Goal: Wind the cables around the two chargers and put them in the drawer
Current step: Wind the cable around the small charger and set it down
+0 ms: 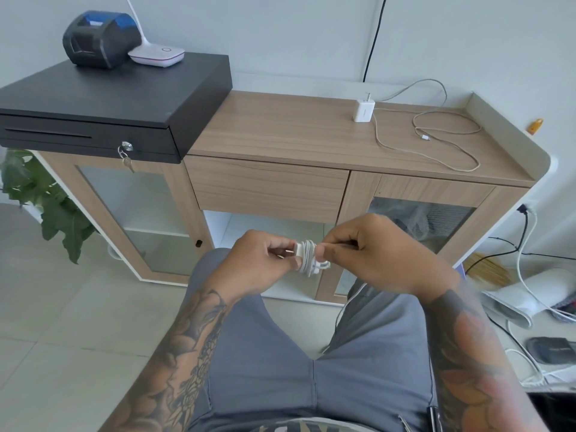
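Between my hands is a white charger [304,255] with its cable coiled around it, held in front of my lap. My left hand [258,260] grips the plug end, prongs showing by my fingers. My right hand [371,254] pinches the cable against the coil. A second white charger [363,110] stands on the wooden cabinet top [280,129], its loose cable [436,135] sprawled to the right. The wooden drawer [268,188] below the top is closed.
A black cash drawer [109,104] with a key sits at the left, carrying a black printer [99,39] and a white lamp base [157,54]. A plant [40,198] stands at the left. Cables and a slipper [551,349] lie on the floor at right.
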